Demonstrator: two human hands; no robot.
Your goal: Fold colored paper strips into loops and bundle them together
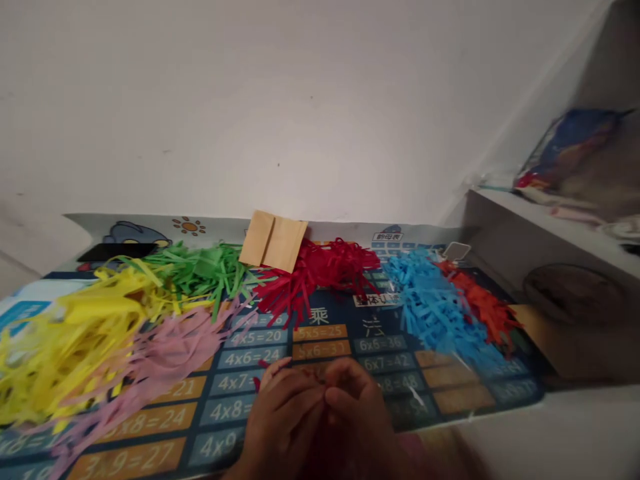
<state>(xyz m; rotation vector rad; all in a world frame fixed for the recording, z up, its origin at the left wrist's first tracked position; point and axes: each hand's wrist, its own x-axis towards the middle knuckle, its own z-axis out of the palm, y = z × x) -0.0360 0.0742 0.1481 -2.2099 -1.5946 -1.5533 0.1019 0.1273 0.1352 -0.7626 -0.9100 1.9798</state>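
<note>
Both hands meet low in the middle, over the printed mat (253,382). My left hand (287,413) is closed, with small red paper strips poking out past its left side. Its fingertips touch those of my right hand (355,397), which is closed in a pinch. Whatever lies between the right fingers is hidden, and the space below the hands is dark. Beyond them lies a fringed bunch of red paper (325,263). A folded tan paper piece (274,240) rests against its left end.
Yellow (95,320), pink (175,340) and green (207,267) fringed paper bunches lie left. Blue (435,307) and orange-red (483,303) ones lie right. A black flat object (117,251) sits back left. A grey box-like unit (560,280) borders the right; a wall (300,120) stands behind.
</note>
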